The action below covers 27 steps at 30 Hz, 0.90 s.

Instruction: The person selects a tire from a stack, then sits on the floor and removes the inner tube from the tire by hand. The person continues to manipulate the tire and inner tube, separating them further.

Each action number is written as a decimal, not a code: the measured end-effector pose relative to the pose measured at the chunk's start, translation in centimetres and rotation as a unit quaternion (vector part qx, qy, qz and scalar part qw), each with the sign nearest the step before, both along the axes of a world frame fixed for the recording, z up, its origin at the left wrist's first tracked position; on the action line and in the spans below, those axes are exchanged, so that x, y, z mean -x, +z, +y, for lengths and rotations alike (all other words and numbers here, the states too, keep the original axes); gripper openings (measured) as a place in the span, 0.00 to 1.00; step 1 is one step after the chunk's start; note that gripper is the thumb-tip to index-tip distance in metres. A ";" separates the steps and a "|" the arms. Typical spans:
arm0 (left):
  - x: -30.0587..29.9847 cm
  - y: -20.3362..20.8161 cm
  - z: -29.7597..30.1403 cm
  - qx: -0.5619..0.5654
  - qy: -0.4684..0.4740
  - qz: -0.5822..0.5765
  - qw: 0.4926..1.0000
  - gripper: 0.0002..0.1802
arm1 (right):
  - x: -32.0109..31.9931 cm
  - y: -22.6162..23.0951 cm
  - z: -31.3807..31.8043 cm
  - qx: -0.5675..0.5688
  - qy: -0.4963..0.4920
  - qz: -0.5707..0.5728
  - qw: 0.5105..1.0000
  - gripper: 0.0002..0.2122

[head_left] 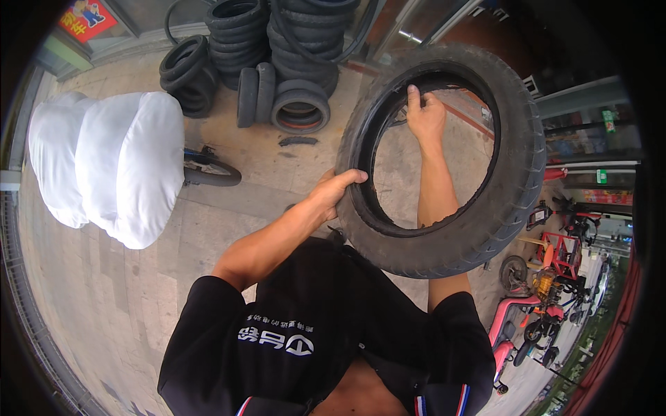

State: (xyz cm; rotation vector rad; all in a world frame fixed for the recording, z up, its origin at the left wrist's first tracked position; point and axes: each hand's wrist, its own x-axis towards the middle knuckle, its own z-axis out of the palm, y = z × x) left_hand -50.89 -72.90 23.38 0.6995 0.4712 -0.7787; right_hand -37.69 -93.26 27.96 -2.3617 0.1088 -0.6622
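A large black tyre (510, 187), with worn tread along its outer edge, is held up in front of me, tilted, with its open centre facing me. My left hand (334, 192) grips its left sidewall, the thumb over the inner edge and the fingers hidden behind. My right forearm passes behind the lower part of the tyre and shows again through the opening. At the upper inner edge, my right hand (425, 119) is closed with the thumb raised against the rubber; part of its fingers is hidden.
Stacked tyres (237, 41) stand at the back, with loose tyres (300, 106) before them. A black rubber strip (298, 141) lies on the paving. At left, a white cover (132, 159) drapes something with a wheel (211, 171). Right are a red metal frame (563, 253) and a pink scooter (510, 315).
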 end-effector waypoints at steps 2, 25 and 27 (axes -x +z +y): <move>0.1 0.4 0.1 0.001 0.001 0.004 1.000 0.38 | -0.1 -0.4 0.0 -0.030 0.004 -0.005 1.000 0.24; -1.0 -1.0 -0.8 0.138 -0.053 0.106 0.983 0.26 | 0.6 -12.0 -3.5 -0.361 0.016 0.114 0.925 0.16; -0.7 -1.7 -0.8 0.153 -0.047 0.126 0.979 0.27 | -0.1 -12.2 -4.7 -0.289 0.005 0.119 0.950 0.16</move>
